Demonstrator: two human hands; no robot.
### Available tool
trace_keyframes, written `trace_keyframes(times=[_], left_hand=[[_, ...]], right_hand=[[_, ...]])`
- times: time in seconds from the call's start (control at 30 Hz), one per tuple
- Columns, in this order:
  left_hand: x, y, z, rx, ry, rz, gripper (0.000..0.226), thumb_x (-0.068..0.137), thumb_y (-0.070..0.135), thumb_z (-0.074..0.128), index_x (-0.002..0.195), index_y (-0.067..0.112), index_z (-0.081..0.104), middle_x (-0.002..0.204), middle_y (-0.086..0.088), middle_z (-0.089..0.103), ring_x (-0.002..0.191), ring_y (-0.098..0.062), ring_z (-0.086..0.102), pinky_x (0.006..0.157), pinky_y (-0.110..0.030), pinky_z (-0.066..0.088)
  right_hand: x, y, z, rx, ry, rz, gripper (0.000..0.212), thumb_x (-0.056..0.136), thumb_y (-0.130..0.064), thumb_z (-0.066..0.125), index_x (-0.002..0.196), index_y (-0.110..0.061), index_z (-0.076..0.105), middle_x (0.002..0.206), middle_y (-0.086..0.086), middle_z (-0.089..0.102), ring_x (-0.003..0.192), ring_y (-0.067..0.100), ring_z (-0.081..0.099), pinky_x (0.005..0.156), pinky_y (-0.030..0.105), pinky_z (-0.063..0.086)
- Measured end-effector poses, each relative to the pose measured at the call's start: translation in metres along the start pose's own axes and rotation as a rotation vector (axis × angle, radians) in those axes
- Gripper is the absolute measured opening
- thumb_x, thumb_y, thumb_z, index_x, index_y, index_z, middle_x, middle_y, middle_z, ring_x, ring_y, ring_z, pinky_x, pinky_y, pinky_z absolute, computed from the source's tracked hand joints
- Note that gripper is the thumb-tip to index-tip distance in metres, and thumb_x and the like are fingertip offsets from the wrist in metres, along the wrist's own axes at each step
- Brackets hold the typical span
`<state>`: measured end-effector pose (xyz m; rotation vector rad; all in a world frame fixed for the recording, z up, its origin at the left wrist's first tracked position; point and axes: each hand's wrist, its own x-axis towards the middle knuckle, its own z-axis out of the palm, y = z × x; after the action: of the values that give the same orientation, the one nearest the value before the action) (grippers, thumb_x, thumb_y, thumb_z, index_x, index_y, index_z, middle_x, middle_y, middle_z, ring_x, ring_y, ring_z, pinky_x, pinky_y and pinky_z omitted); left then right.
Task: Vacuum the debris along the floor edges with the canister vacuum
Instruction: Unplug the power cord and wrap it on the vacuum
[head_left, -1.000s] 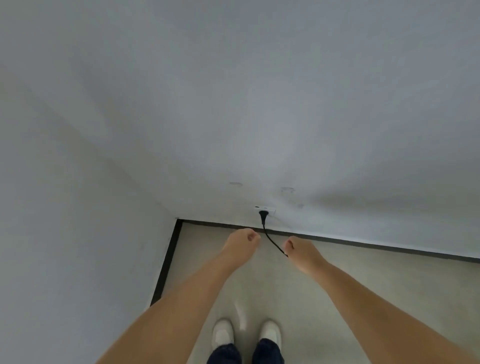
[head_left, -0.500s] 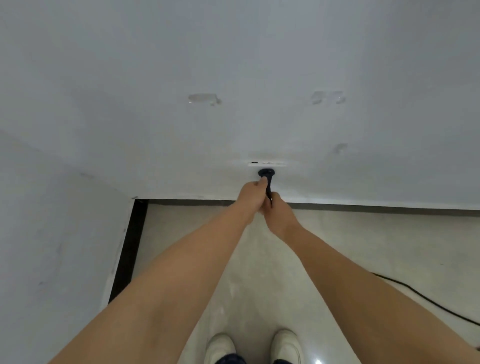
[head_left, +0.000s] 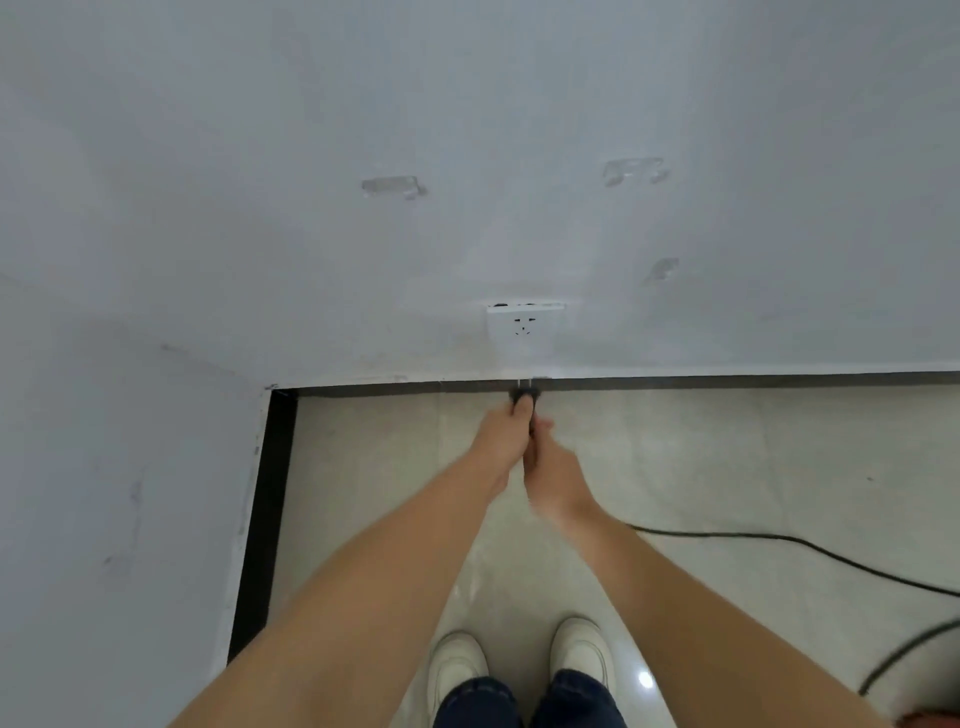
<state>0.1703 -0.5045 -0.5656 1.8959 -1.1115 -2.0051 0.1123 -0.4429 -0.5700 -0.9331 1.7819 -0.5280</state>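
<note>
At frame centre, the left hand (head_left: 503, 435) pinches the black plug (head_left: 524, 399), prongs clear below the wall socket (head_left: 524, 326); the right hand (head_left: 553, 470) curls around the cord (head_left: 810, 545), which trails right.

The single view comes from a wide-angle camera worn on the person's head, looking forward and steeply down. It faces a white wall (head_left: 467, 130) close ahead, meeting a side wall at the left in a corner. The tiled floor (head_left: 727, 467) fills the lower half, both forearms reach forward from the bottom edge, and the person's white shoes (head_left: 457, 670) lie directly beneath the lens.
</note>
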Motion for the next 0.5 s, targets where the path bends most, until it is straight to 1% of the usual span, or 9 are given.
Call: trace_keyframes(times=[0.07, 0.1, 0.17, 0.23, 0.3, 0.37, 0.4, 0.43, 0.5], left_hand=[[-0.027, -0.029, 0.003, 0.000, -0.025, -0.072, 0.039, 0.106, 0.026, 0.032, 0.115, 0.003, 0.061, 0.114, -0.002, 0.067, 0.100, -0.011, 0.057, 0.079, -0.018, 0.039], [-0.036, -0.036, 0.004, -0.012, -0.019, -0.097, 0.040, 0.106, 0.027, 0.031, 0.113, 0.004, 0.063, 0.113, 0.000, 0.066, 0.103, -0.011, 0.057, 0.077, -0.017, 0.040], [-0.057, -0.028, 0.007, -0.024, -0.004, -0.071, 0.042, 0.106, 0.027, 0.030, 0.100, 0.007, 0.065, 0.112, 0.001, 0.066, 0.106, -0.010, 0.056, 0.083, -0.020, 0.037], [-0.083, -0.003, 0.008, -0.034, 0.007, -0.021, 0.038, 0.106, 0.026, 0.029, 0.097, 0.009, 0.062, 0.100, 0.001, 0.070, 0.093, -0.003, 0.056, 0.089, -0.025, 0.034], [-0.112, 0.028, 0.008, -0.119, -0.002, 0.022, 0.031, 0.106, 0.024, 0.032, 0.089, 0.010, 0.055, 0.072, 0.001, 0.071, 0.070, -0.007, 0.063, 0.089, -0.033, 0.046], [-0.147, 0.063, 0.010, -0.208, -0.042, 0.052, 0.029, 0.105, 0.024, 0.035, 0.082, 0.012, 0.048, 0.051, 0.002, 0.059, 0.043, -0.012, 0.056, 0.075, -0.037, 0.053], [-0.167, 0.083, 0.012, -0.216, -0.063, 0.076, 0.029, 0.104, 0.025, 0.036, 0.081, 0.012, 0.047, 0.048, 0.002, 0.052, 0.037, -0.012, 0.048, 0.063, -0.033, 0.054], [-0.187, 0.105, 0.016, -0.207, -0.091, 0.102, 0.028, 0.104, 0.025, 0.037, 0.081, 0.012, 0.047, 0.047, 0.003, 0.047, 0.036, -0.012, 0.041, 0.053, -0.027, 0.051], [-0.228, 0.147, 0.026, -0.164, -0.175, 0.162, 0.027, 0.103, 0.026, 0.038, 0.082, 0.012, 0.046, 0.047, 0.003, 0.040, 0.037, -0.012, 0.032, 0.044, -0.022, 0.042]], right_hand=[[-0.034, 0.010, 0.007, 0.001, -0.076, 0.049, 0.037, 0.105, -0.021, 0.026, 0.140, -0.018, 0.038, 0.104, 0.006, 0.062, 0.078, 0.009, 0.053, 0.060, 0.014, 0.039], [-0.044, 0.013, 0.009, -0.006, -0.085, 0.058, 0.036, 0.105, -0.020, 0.027, 0.138, -0.018, 0.040, 0.106, 0.007, 0.063, 0.079, 0.010, 0.054, 0.061, 0.014, 0.039], [-0.061, 0.011, 0.003, -0.033, -0.096, 0.080, 0.022, 0.105, -0.022, 0.030, 0.118, -0.016, 0.048, 0.095, 0.005, 0.064, 0.070, 0.010, 0.052, 0.056, 0.018, 0.037], [-0.079, 0.002, -0.015, -0.084, -0.088, 0.118, 0.019, 0.104, -0.025, 0.035, 0.089, -0.016, 0.044, 0.073, -0.002, 0.053, 0.056, 0.009, 0.045, 0.049, 0.020, 0.031], [-0.102, -0.010, -0.040, -0.165, -0.077, 0.139, 0.027, 0.102, -0.024, 0.039, 0.076, -0.019, 0.038, 0.069, -0.003, 0.047, 0.056, 0.011, 0.042, 0.051, 0.024, 0.030], [-0.129, -0.026, -0.068, -0.244, -0.050, 0.158, 0.026, 0.100, -0.022, 0.041, 0.075, -0.016, 0.040, 0.076, 0.002, 0.050, 0.067, 0.017, 0.046, 0.060, 0.028, 0.032], [-0.143, -0.034, -0.083, -0.266, -0.023, 0.170, 0.026, 0.099, -0.022, 0.041, 0.074, -0.016, 0.040, 0.080, 0.003, 0.051, 0.073, 0.018, 0.046, 0.064, 0.028, 0.033], [-0.158, -0.043, -0.099, -0.281, 0.015, 0.185, 0.028, 0.099, -0.022, 0.041, 0.072, -0.017, 0.040, 0.082, 0.004, 0.052, 0.076, 0.019, 0.046, 0.067, 0.028, 0.032], [-0.189, -0.057, -0.129, -0.297, 0.113, 0.211, 0.027, 0.099, -0.023, 0.041, 0.073, -0.014, 0.041, 0.083, 0.007, 0.053, 0.078, 0.021, 0.046, 0.067, 0.028, 0.032]])
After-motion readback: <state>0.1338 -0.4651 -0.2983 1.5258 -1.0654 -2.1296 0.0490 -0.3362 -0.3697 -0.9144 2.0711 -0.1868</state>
